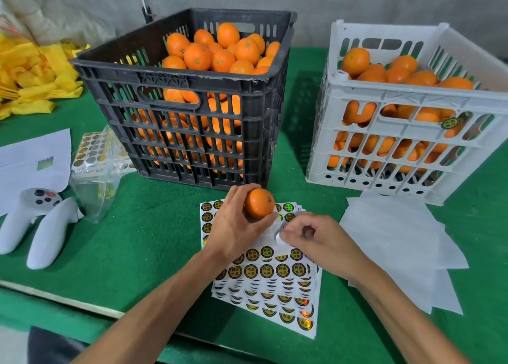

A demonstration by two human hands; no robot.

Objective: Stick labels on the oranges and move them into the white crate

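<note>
Hands first: our left hand [233, 226] grips one orange [259, 203] over the label sheets [275, 275], right hand [316, 237] pinches at a label, hidden under the fingers. Black crate [154, 69] is near full of unlabelled oranges, white crate [406, 94] roughly half full, so we judge plenty left.

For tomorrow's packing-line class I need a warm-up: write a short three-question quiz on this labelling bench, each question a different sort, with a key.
1. True or false: the left hand holds an orange.
2. The right hand works over the: A) label sheets B) black crate C) white controllers
3. Fill in: labelled oranges go into the ____ crate, on the person's right.

Key: 1 true; 2 A; 3 white.
</note>
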